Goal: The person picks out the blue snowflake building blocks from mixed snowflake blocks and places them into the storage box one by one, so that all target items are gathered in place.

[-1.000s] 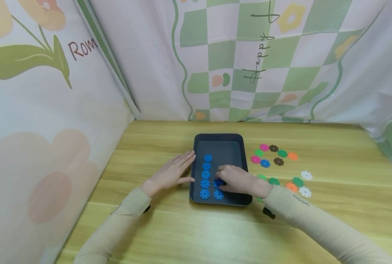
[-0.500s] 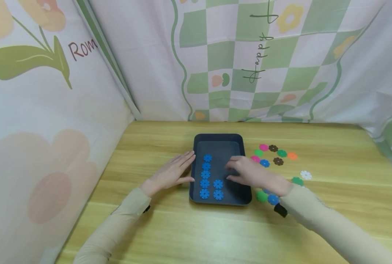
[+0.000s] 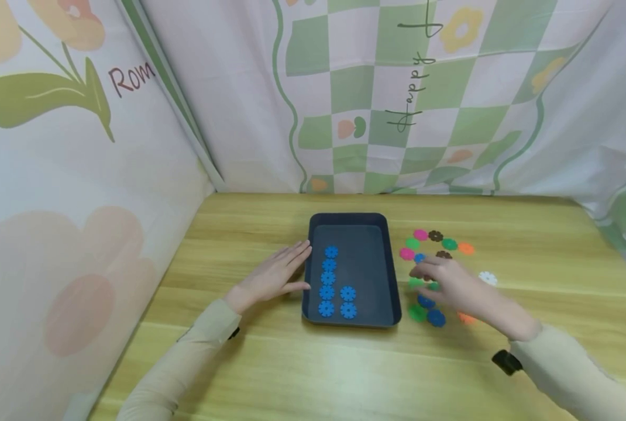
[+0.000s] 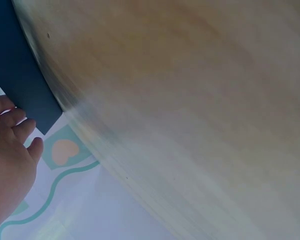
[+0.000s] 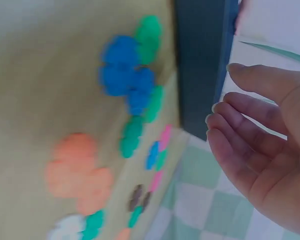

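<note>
A dark grey tray (image 3: 368, 266) lies on the table. On its floor, blue flower-shaped discs (image 3: 328, 278) form a long column at the left, and two more blue discs (image 3: 348, 302) sit beside its lower end. My left hand (image 3: 271, 273) rests its straight fingertips against the tray's left wall; the left wrist view shows that hand (image 4: 12, 145) at the tray edge. Over the loose discs right of the tray hovers my right hand (image 3: 457, 286), fingers relaxed. In the right wrist view this hand (image 5: 265, 130) has nothing between thumb and fingers.
Right of the tray lie loose discs: pink (image 3: 420, 234), brown (image 3: 436, 235), green (image 3: 417, 313), orange (image 3: 466, 248), white (image 3: 488, 278) and blue (image 3: 436, 317). My right hand covers some of them. A patterned curtain (image 3: 355, 88) hangs behind the wooden table (image 3: 271, 374).
My right hand has let go of a blue disc in the second column, lifted out of the tray and moved right over the loose discs. My left hand has stayed put.
</note>
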`<state>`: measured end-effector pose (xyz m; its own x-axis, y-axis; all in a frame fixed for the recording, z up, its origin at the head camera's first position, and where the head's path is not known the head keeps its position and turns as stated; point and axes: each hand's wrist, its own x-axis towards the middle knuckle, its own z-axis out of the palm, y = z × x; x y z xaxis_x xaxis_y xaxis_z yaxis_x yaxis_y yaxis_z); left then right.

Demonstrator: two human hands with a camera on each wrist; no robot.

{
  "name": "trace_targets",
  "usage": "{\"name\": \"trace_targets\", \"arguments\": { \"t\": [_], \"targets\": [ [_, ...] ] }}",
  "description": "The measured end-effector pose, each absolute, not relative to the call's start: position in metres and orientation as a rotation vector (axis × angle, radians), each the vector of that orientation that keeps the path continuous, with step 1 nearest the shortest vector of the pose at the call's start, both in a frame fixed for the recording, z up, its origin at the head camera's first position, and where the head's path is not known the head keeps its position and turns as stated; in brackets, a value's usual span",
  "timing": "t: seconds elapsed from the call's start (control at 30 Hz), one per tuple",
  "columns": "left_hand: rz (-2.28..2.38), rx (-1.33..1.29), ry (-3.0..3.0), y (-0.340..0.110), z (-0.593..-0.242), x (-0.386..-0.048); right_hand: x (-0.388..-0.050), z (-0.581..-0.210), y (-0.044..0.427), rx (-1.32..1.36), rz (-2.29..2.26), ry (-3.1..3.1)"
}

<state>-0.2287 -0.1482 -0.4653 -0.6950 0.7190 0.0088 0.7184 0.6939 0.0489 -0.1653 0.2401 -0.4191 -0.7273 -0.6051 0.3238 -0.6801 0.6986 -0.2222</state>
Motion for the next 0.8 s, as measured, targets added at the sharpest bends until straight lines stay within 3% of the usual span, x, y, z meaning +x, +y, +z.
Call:
{"name": "trace_targets", "arguments": {
  "t": [0.37,0.8],
  "targets": [
    [0.062,1.223,2.885,-0.149,-0.465,-0.229,-0.136,-0.445,0.274,0.979,0.575,-2.778],
    [0.067,1.239,2.892,-0.150,-0.467,-0.230,-0.134,-0.455,0.277,0.996,0.596,-2.839]
  ]
}}
